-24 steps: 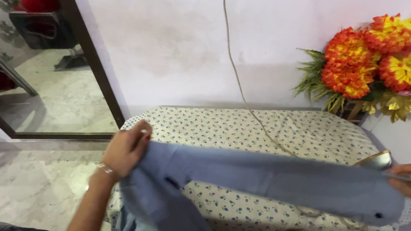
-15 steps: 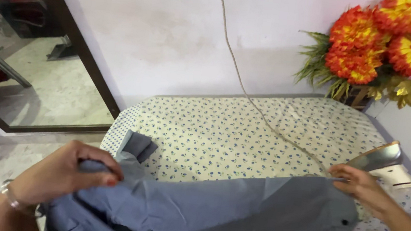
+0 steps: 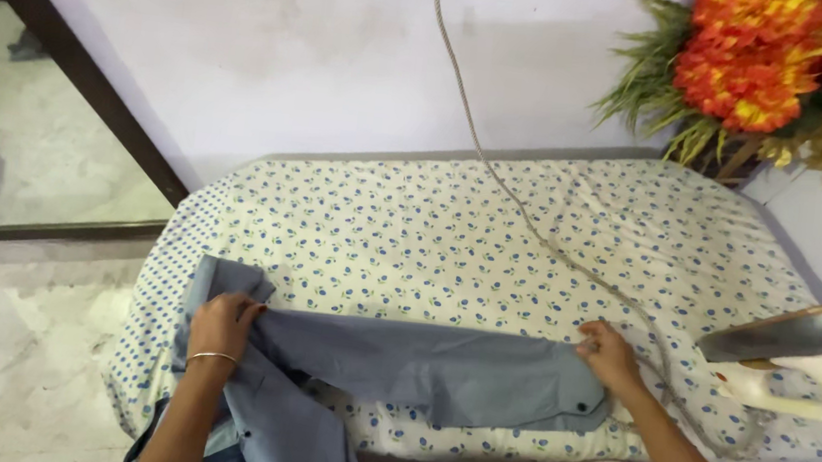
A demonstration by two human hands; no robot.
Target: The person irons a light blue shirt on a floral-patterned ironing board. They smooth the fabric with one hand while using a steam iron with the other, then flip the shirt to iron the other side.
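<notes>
step: laying the grey shirt (image 3: 418, 367) out flat on the padded board (image 3: 489, 259), sleeve stretched between my hands. My read: spreading, not pressing yet.

left hand (image 3: 221, 325): fingers curled shut, pinching the shirt at its shoulder end; a folded flap of it sticks up just beyond my knuckles. Thin bangle (image 3: 210, 355) on that wrist.

right hand (image 3: 608, 355): fingers bent down and closed on the cuff end, palm low on the cloth. Cuff button sits just below my fingertips.

shirt: sleeve lies on the board's near edge between the two hands; the body hangs off the edge under my left forearm.

iron (image 3: 800, 364): just right of my right hand, standing on its heel, soleplate facing up. Neither hand touches it.

cord (image 3: 496, 184): runs from the wall above, across the board, passing right behind my right hand toward the iron.

flowers (image 3: 779, 66): orange bunch, far corner, well beyond my right hand.

next move, my judgement: needs even pull from both ends to take the creases out, and the cord kept off the sleeve.
</notes>
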